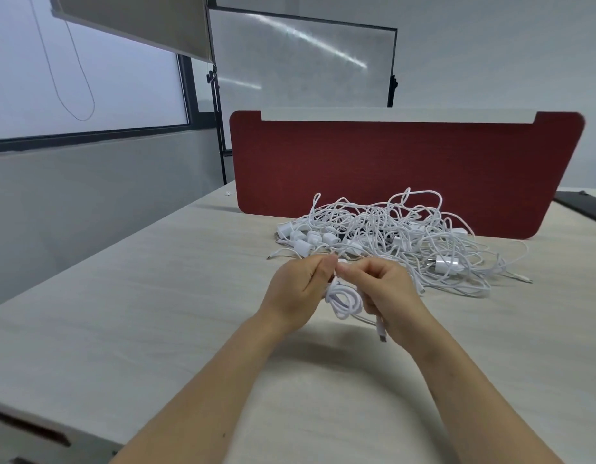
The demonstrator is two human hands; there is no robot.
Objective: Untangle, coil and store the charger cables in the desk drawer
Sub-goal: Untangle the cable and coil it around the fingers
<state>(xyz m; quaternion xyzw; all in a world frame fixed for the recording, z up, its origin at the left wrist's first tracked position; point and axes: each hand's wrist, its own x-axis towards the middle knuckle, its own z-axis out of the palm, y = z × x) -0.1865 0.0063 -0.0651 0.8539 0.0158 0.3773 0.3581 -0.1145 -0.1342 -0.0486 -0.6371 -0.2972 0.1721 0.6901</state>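
A small coil of white charger cable (344, 301) hangs between my two hands above the desk. My left hand (298, 291) pinches the top of the coil with thumb and curled fingers. My right hand (388, 291) grips the same cable from the right, and the cable's plug end (381, 332) sticks out below its palm. Behind them lies a big tangled heap of white cables and plug adapters (400, 237), spread in front of the red divider.
A red fabric divider panel (403, 169) stands across the back of the light wooden desk (156, 313). A drawer front (32, 440) shows at the lower left corner. A dark object (584, 204) lies at the right edge.
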